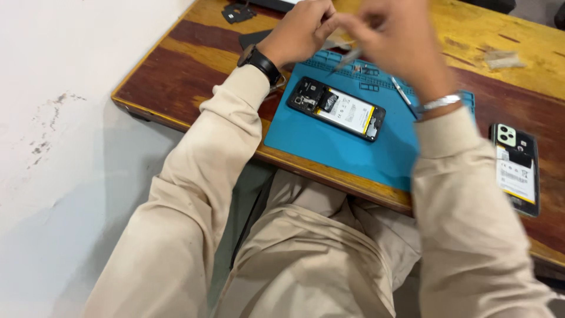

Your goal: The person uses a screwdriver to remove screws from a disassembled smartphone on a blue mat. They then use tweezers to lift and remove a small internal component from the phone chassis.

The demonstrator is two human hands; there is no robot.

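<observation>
An opened black phone (336, 108) with its back off and battery showing lies on a blue work mat (335, 147). Above its far end, my left hand (301, 32) and my right hand (393, 38) are raised close together, both blurred. Between them runs a thin grey tool (348, 58), its tip pointing down toward the mat; my right hand's fingers pinch its upper end, and my left hand's fingers close near the same spot. A black watch sits on my left wrist, a silver bangle on my right.
A second opened phone (517, 168) lies on the wooden table (194, 70) at the right. A slim metal tool (402, 94) rests on the mat near my right wrist. A dark flat part (238, 12) lies at the far left corner. The white wall is left.
</observation>
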